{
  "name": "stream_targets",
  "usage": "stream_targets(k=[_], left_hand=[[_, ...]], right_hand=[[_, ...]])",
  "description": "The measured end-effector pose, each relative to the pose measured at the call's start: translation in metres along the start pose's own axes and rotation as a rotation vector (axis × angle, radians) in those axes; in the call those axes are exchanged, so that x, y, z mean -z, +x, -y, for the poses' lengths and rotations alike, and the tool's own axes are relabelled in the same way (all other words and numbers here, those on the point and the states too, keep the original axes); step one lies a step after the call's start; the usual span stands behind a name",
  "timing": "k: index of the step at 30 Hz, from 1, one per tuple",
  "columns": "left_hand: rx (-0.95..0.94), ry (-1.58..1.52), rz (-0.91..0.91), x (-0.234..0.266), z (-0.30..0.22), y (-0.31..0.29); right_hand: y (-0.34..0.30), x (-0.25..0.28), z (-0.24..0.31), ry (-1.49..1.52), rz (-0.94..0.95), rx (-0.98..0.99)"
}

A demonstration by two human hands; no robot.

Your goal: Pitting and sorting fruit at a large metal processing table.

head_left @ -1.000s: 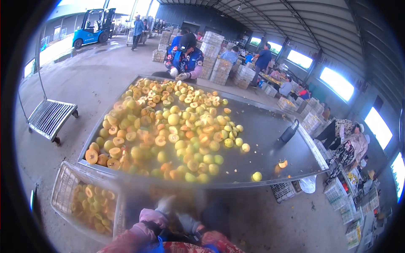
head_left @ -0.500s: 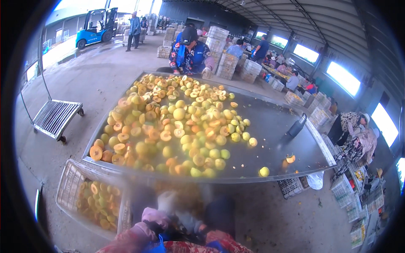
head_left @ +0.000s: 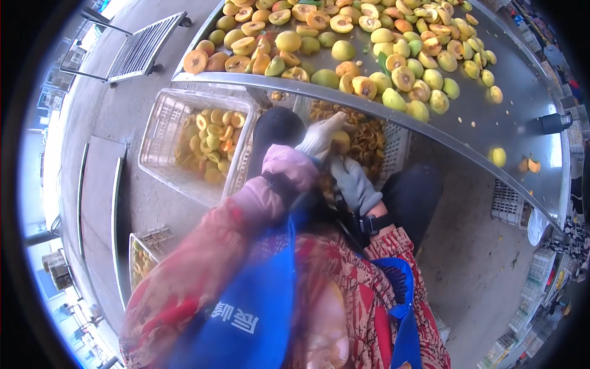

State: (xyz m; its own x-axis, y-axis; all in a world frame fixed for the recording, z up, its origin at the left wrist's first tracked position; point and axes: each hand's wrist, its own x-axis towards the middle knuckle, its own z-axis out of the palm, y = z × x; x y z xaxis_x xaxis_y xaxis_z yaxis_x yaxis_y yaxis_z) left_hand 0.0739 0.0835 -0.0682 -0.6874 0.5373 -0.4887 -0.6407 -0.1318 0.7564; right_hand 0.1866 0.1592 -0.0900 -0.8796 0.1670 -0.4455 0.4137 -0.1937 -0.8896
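Note:
Between my knees, my left hand (head_left: pixel 319 138), in a white glove, is closed against a yellow peach (head_left: pixel 340 142). Just below it on the right is my right hand (head_left: pixel 354 182), in a grey glove. Its fingers curl toward the peach, and whatever they grip is hidden. Both hands are over a white crate (head_left: pixel 399 147) filled with brown-orange peach scraps (head_left: pixel 370 136). Above them stands a metal table (head_left: pixel 467 126), its left and middle parts spread with whole and halved peaches (head_left: pixel 402 79).
A white crate (head_left: pixel 153 144) of peach halves (head_left: pixel 212 138) stands left of my leg, with a smaller crate (head_left: pixel 161 240) nearer me. On the table's right are a dark bottle (head_left: pixel 553 123) and a single peach (head_left: pixel 498 157). A slatted cart (head_left: pixel 147 46) stands far left.
The view has tipped down from the hall and tabletop to my lap. My hands now show higher in the picture, over the scrap crate, with a peach between them.

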Motion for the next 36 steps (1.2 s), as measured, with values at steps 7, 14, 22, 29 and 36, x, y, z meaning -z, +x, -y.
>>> stream_targets(k=[7, 14, 22, 29, 36], left_hand=[[0.065, 0.043, -0.026, 0.015, 0.007, 0.007], [0.103, 0.163, -0.048, 0.008, 0.002, -0.002], [0.102, -0.045, 0.132, 0.032, 0.021, 0.009], [0.130, 0.305, 0.135, 0.008, -0.016, -0.020], [0.154, -0.179, 0.242, -0.009, -0.018, -0.037]], right_hand=[[-0.020, -0.001, 0.039, 0.200, 0.169, -0.315], [-0.020, 0.006, 0.045, 0.139, 0.283, -0.312], [-0.026, 0.001, 0.034, 0.420, 0.256, -0.401], [-0.026, 0.012, 0.031, 0.647, 0.491, -0.447], [-0.027, 0.012, 0.018, 0.947, 0.725, -0.395]])
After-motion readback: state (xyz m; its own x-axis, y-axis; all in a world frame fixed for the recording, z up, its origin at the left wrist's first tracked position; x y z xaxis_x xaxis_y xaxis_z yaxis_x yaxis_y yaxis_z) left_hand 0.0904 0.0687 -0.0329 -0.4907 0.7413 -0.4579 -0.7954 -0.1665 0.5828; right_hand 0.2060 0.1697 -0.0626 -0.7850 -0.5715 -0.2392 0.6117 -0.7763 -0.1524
